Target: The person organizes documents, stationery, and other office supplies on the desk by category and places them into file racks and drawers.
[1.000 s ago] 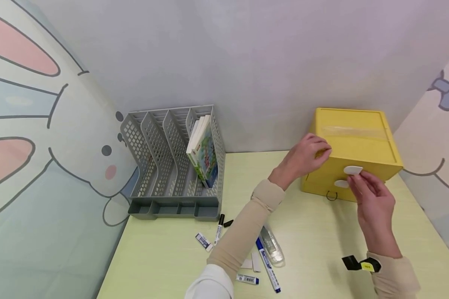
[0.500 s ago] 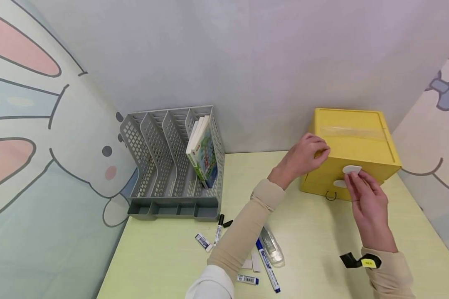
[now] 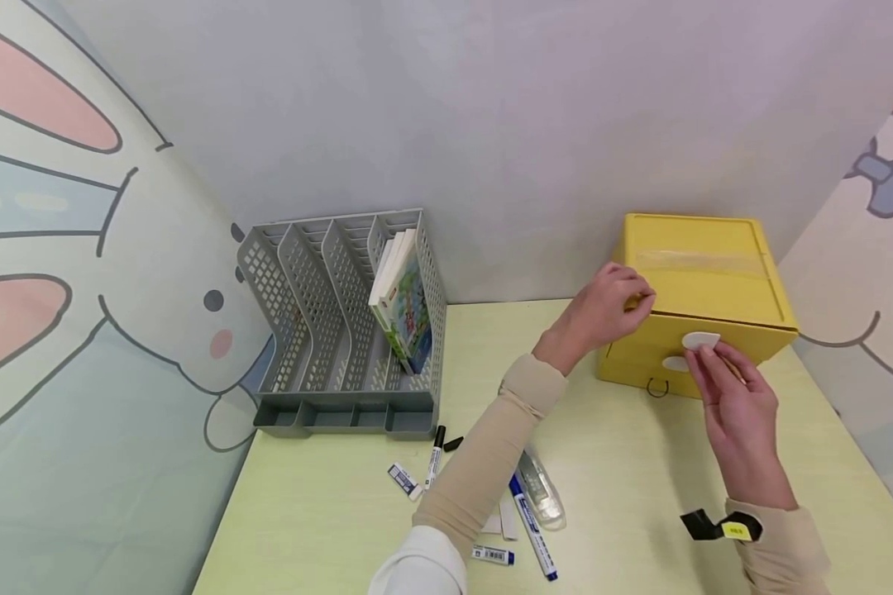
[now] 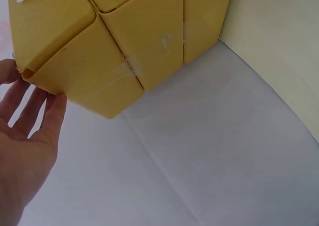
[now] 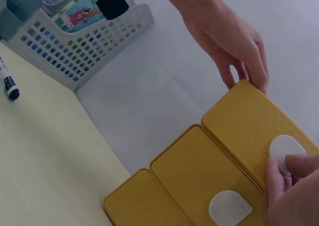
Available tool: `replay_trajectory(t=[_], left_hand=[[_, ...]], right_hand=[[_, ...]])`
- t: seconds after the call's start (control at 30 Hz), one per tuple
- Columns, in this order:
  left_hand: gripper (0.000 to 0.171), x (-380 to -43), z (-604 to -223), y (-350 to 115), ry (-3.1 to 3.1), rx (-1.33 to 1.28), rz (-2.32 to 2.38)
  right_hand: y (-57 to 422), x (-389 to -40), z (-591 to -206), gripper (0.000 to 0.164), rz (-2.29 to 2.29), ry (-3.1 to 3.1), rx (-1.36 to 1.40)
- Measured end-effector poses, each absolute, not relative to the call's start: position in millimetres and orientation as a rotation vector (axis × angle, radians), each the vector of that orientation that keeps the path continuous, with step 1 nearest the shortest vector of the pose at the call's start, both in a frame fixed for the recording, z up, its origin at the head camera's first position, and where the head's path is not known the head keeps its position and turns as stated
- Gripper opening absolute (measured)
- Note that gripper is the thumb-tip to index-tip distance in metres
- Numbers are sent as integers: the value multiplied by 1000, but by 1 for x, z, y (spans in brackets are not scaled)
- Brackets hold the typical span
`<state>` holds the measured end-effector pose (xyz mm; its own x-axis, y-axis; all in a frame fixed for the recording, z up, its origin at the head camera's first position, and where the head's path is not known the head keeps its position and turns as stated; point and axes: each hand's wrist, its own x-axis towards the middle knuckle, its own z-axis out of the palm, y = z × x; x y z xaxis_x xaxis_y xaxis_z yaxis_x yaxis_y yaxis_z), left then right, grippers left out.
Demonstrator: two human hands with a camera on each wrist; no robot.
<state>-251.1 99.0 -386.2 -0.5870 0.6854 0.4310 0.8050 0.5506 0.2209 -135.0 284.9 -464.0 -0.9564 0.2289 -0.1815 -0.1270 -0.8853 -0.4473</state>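
Observation:
A yellow drawer box (image 3: 714, 293) stands at the back right, with a strip of clear tape over its top. My right hand (image 3: 740, 405) pinches the white knob (image 5: 285, 148) of its top drawer between thumb and fingers. A second white knob (image 5: 227, 207) sits on the drawer front below. My left hand (image 3: 603, 306) holds the box's upper left corner; in the left wrist view its curled fingers (image 4: 55, 113) lie along the top edge. A thin dark line runs under the lid's front edge, above the top drawer front.
A grey file rack (image 3: 342, 314) with several books (image 3: 404, 306) in its right slot stands at the left. Between it and the box lie a black marker (image 3: 435, 457), a blue marker (image 3: 533, 529), an eraser (image 3: 405, 481) and a clear plastic case (image 3: 542, 487).
My right hand, pinching the knob, shifted slightly left and then a touch down. The dark line under the lid's front edge has become clearer. My left hand keeps its place at the corner.

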Motion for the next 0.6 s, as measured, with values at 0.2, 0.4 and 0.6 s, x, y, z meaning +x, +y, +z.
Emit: replay_trajectory(t=[0.2,0.4,0.6], left_hand=[[20,-249,-383,98,-2521,-1222,-607],[20,-249,-384,98,-2525,-1216,-608],[20,-249,-385,98,-2530,-1211,-611]], right_hand=[[286,-127,-464,24,2847,-717,-286],[288,-118,-465,26,2815,-816,-249],[288,-108,-466,25,2761,-933,-226]])
